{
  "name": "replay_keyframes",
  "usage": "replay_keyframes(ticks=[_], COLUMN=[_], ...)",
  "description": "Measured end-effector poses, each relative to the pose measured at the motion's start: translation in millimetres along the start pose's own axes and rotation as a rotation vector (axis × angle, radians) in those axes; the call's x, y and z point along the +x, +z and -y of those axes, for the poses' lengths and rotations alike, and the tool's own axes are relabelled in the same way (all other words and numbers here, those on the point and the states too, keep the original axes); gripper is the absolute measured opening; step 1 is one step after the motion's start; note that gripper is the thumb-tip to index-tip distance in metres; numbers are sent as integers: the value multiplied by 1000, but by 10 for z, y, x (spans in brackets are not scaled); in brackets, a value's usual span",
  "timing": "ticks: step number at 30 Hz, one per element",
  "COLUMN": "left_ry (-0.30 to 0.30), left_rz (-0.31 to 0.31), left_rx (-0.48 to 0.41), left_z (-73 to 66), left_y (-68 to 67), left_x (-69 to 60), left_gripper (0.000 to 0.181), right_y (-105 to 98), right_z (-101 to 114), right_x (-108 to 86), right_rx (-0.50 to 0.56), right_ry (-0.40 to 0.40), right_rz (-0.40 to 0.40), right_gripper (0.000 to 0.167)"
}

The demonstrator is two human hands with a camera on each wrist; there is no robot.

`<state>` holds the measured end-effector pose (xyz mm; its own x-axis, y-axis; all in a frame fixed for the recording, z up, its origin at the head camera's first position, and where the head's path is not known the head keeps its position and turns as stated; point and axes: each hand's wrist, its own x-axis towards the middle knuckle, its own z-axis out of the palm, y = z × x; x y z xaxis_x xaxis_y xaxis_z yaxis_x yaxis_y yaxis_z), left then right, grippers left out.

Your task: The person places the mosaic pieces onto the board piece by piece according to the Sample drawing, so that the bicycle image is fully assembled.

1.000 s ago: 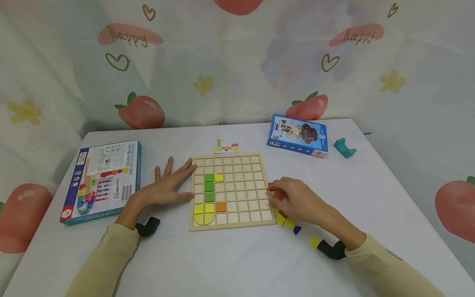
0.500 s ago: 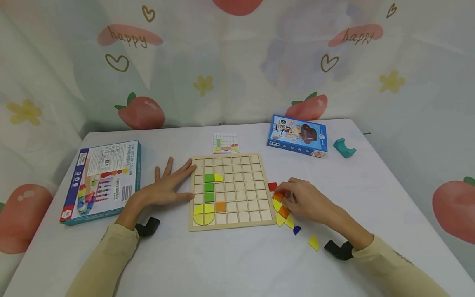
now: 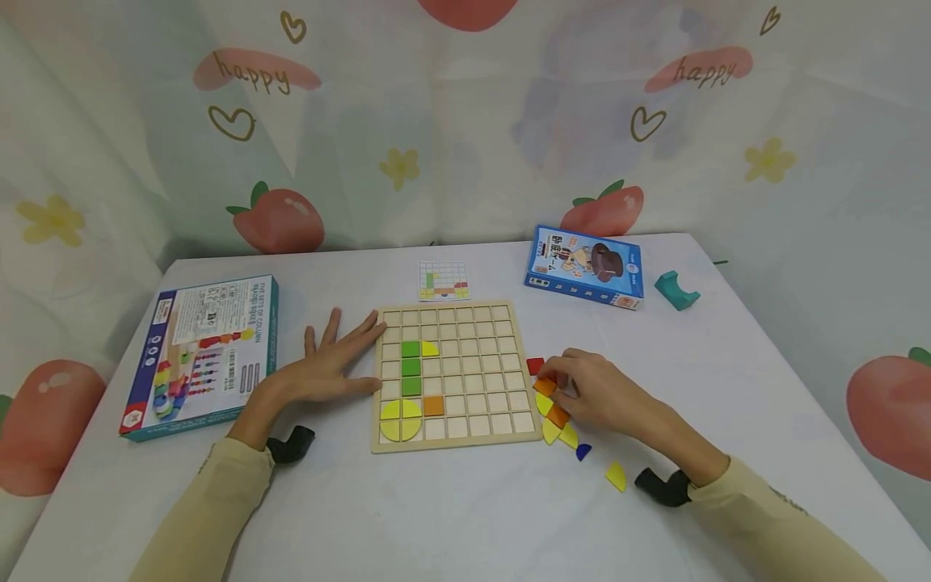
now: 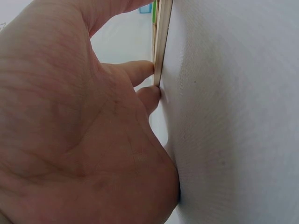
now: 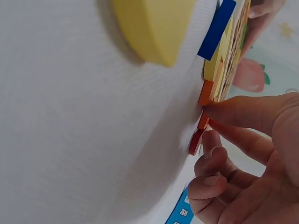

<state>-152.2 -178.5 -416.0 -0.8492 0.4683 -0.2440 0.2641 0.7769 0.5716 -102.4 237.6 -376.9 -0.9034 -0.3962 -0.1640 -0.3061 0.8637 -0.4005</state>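
A wooden grid board (image 3: 486, 442) lies mid-table, holding three green squares (image 3: 410, 367), a yellow circle of quarter pieces (image 3: 410, 410), a yellow quarter piece (image 3: 430, 348) and an orange square (image 3: 433, 406). Fingers spread, the left hand (image 3: 323, 373) touches the board's left edge; its palm (image 4: 93, 135) fills much of the left wrist view. At the board's right, the right hand (image 3: 600, 394) pinches an orange piece (image 3: 545, 386) with thumb and forefinger, also visible as an orange piece (image 5: 203, 120) in the right wrist view. Beside it lie a red piece (image 3: 535, 366) and another orange piece (image 3: 558, 415).
Behind the board lies a pattern card (image 3: 444, 280). A blue box (image 3: 584, 266) and a teal curved piece (image 3: 676, 290) are at the back right, a large box (image 3: 204, 356) at the left. A blue piece (image 3: 583, 452) and a yellow piece (image 3: 616, 476) lie front right.
Compared with a second ago, the right hand has shifted slightly right, off the red piece, uncovering it and several pieces below. The left hand and board have stayed in place.
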Motion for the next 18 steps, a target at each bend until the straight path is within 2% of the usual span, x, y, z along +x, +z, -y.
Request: replay_keyframes(ticks=[18], left_ry=[0], left_rz=[1], left_rx=[1], left_z=[-2], left_y=[0], left_x=[1], left_gripper=[93], right_y=[21], right_z=[-23], right_x=[-63], right_rx=[-5], right_ry=[23], right_rz=[-15], right_gripper=[28])
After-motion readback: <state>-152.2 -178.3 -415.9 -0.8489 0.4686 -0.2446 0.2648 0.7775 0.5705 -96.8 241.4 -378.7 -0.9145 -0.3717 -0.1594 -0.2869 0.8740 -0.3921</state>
